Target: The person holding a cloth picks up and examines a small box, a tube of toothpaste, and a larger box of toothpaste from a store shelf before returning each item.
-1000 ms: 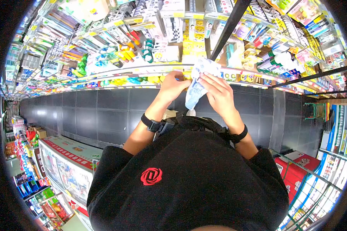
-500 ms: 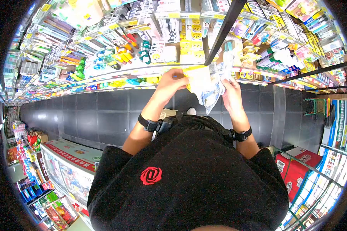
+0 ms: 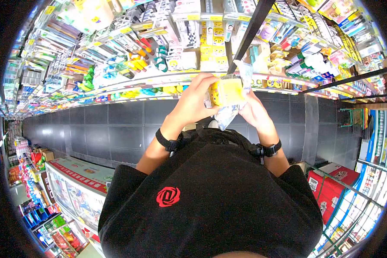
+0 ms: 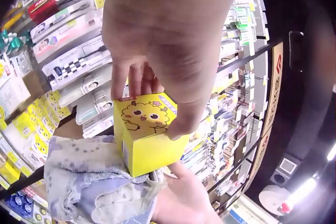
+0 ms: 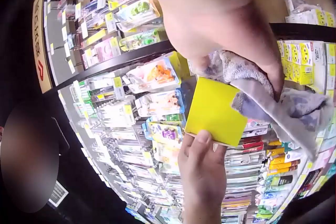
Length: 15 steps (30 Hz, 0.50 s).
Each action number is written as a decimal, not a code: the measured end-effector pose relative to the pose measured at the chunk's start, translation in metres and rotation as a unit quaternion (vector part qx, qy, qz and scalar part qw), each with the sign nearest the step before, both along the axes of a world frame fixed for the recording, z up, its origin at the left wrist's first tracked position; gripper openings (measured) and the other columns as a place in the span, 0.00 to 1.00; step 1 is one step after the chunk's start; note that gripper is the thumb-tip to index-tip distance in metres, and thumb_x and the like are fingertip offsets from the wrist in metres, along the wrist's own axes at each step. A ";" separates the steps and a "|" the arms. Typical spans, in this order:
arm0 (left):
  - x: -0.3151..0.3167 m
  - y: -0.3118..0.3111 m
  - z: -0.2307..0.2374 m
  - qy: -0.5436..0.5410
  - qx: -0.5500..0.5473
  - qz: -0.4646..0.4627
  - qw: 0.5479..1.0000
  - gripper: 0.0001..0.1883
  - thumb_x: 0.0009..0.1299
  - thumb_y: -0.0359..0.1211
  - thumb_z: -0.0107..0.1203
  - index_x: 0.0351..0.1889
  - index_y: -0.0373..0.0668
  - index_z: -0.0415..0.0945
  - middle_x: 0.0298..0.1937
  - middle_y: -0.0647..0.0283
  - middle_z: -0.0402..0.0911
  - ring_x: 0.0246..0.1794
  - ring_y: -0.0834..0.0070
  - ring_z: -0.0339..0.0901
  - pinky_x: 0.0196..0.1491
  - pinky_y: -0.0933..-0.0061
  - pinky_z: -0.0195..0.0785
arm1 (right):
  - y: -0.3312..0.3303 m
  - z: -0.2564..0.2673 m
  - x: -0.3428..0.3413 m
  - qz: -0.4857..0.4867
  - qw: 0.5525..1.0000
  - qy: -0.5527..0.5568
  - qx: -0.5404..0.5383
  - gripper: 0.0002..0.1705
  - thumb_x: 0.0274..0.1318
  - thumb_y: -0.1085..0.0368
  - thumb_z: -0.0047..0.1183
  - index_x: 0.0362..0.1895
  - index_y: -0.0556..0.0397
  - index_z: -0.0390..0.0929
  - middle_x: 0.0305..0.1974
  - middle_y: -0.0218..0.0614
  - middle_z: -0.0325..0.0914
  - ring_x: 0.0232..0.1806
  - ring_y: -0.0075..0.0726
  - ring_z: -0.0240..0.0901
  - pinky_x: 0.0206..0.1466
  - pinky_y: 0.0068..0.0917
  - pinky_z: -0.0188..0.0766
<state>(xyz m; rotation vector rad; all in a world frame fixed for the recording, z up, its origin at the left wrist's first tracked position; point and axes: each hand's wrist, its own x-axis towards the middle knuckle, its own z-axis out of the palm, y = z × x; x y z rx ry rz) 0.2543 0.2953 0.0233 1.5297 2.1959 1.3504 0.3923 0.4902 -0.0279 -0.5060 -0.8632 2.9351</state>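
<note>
My left hand [image 3: 193, 101] grips a small yellow box [image 4: 155, 153], its fingers over one side and the thumb against another. A fluffy cartoon animal is printed on the box's face in the left wrist view; the face toward the right wrist camera is plain yellow. In my right hand [image 3: 254, 109] is a crumpled whitish cloth [image 5: 262, 95] with blue-grey patches. The cloth lies right against the box and drapes below it in the head view. Most of the right hand's fingers are hidden behind the cloth and box.
Shelves of packaged goods [image 3: 185, 60] run along the front, with similar yellow boxes [image 3: 213, 58] on one. A dark metal post [image 3: 249, 36] rises just beyond the hands. Dark floor tiles [image 3: 120, 114] lie below. A glass-fronted case [image 3: 75, 180] and a red box [image 3: 331, 191] stand behind.
The cloth first covered the box in front, then swung aside to the right and now hangs lower. The box has been turned, and my left hand has changed from pinching its edge to gripping it.
</note>
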 end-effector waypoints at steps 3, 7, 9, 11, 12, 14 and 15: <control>-0.003 -0.001 -0.002 0.032 -0.016 -0.019 0.999 0.46 0.47 0.32 0.76 0.66 0.38 0.66 0.64 0.50 0.69 0.64 0.52 0.70 0.68 0.61 0.65 | -0.001 -0.013 0.000 0.006 0.999 0.014 0.044 0.34 0.69 0.66 0.51 0.75 0.49 0.53 0.65 0.41 0.70 0.65 0.41 0.71 0.64 0.41 0.72; 0.003 0.001 0.000 0.044 -0.019 0.051 0.998 0.51 0.47 0.34 0.76 0.70 0.37 0.62 0.68 0.48 0.67 0.65 0.53 0.70 0.68 0.60 0.65 | -0.003 -0.012 -0.005 -0.045 0.998 0.027 0.044 0.38 0.66 0.68 0.54 0.75 0.50 0.51 0.66 0.42 0.69 0.67 0.42 0.69 0.66 0.41 0.70; 0.002 0.002 -0.013 0.008 -0.032 0.083 0.996 0.52 0.52 0.36 0.77 0.74 0.37 0.58 0.71 0.50 0.65 0.65 0.58 0.70 0.64 0.63 0.68 | -0.003 -0.012 -0.007 -0.063 0.995 0.028 0.068 0.39 0.65 0.68 0.55 0.75 0.50 0.51 0.66 0.41 0.68 0.67 0.41 0.68 0.67 0.41 0.69; 0.002 0.003 -0.022 -0.120 -0.038 0.063 0.990 0.50 0.54 0.37 0.76 0.73 0.36 0.59 0.70 0.51 0.66 0.64 0.62 0.71 0.61 0.64 0.70 | -0.003 -0.013 -0.008 -0.080 0.992 0.028 0.092 0.39 0.64 0.69 0.56 0.75 0.50 0.51 0.67 0.41 0.67 0.68 0.41 0.67 0.68 0.42 0.68; 0.002 0.004 -0.024 -0.246 -0.043 0.043 0.967 0.49 0.56 0.37 0.76 0.73 0.36 0.59 0.70 0.53 0.67 0.62 0.65 0.73 0.59 0.66 0.72 | -0.004 -0.013 -0.008 -0.087 0.990 0.041 0.101 0.40 0.63 0.69 0.57 0.75 0.51 0.51 0.67 0.41 0.67 0.69 0.41 0.66 0.69 0.43 0.66; 0.002 0.004 -0.027 -0.332 -0.028 0.027 0.943 0.45 0.58 0.38 0.75 0.71 0.35 0.62 0.68 0.55 0.70 0.60 0.68 0.74 0.57 0.67 0.72 | -0.005 -0.014 -0.009 -0.092 0.988 0.052 0.110 0.40 0.63 0.69 0.58 0.75 0.51 0.52 0.68 0.40 0.66 0.70 0.41 0.64 0.70 0.44 0.64; 0.002 0.005 -0.029 -0.413 -0.013 0.009 0.910 0.42 0.60 0.38 0.74 0.70 0.35 0.64 0.66 0.57 0.72 0.58 0.70 0.75 0.55 0.69 0.73 | -0.005 -0.014 -0.009 -0.093 0.989 0.063 0.099 0.41 0.63 0.69 0.58 0.75 0.51 0.51 0.68 0.40 0.65 0.70 0.42 0.64 0.71 0.45 0.64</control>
